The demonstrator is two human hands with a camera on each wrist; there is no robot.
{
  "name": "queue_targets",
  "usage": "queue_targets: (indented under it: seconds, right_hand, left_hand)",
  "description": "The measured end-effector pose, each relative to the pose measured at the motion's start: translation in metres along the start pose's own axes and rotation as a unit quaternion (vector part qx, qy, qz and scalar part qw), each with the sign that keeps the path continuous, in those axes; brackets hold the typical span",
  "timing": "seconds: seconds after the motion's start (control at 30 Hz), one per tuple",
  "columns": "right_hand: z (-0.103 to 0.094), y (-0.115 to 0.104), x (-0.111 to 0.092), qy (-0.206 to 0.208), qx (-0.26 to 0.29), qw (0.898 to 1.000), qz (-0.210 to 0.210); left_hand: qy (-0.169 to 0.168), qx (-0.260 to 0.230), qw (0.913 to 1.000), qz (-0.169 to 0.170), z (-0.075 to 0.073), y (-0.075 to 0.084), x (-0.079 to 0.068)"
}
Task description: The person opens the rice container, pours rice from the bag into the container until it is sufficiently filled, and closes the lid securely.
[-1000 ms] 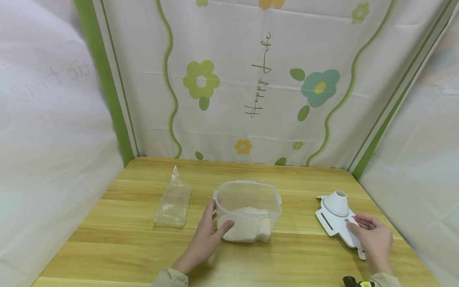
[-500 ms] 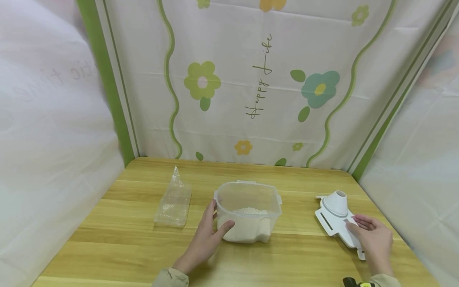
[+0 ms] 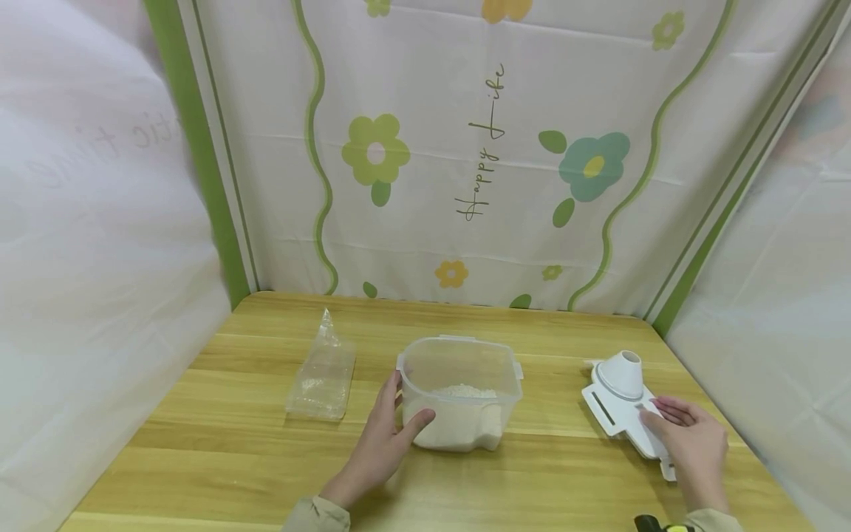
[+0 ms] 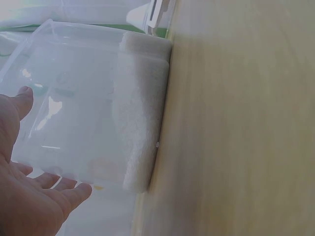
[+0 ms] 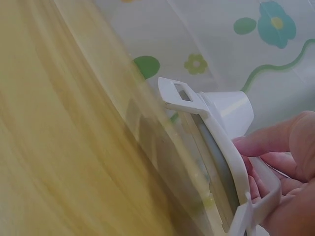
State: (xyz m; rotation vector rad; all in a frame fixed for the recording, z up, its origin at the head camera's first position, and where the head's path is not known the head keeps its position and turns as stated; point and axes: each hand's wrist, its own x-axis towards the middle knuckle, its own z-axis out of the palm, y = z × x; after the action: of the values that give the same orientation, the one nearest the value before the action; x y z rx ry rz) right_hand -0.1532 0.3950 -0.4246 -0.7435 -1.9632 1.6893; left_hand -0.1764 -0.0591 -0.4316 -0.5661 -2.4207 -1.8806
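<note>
A clear plastic container stands upright on the wooden table, partly filled with white grains that look like rice. My left hand holds it at the left front corner, thumb on the front and fingers along the side. On the right, my right hand pinches a white lid by its near right part. The lid has a cone-shaped spout and slotted side flaps. Some fingertips of the right hand are hidden behind the lid. Whether the lid touches the table, I cannot tell.
A clear plastic bag lies left of the container. A black and yellow object shows at the bottom edge, by the right sleeve. White printed curtains enclose the table at the back and both sides.
The white lid has shifted very slightly leftward and up in the right hand. The left hand and the container have stayed in place.
</note>
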Motion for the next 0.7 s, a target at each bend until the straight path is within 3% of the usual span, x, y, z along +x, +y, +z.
queue_targets:
  seconds: [0.7]
  right_hand:
    - [0.0097, -0.0086, -0.0077, -0.01, -0.025, 1.0, -0.006]
  left_hand:
    - [0.001, 0.005, 0.9999, 0.009, -0.0001, 0.0007, 0.0002]
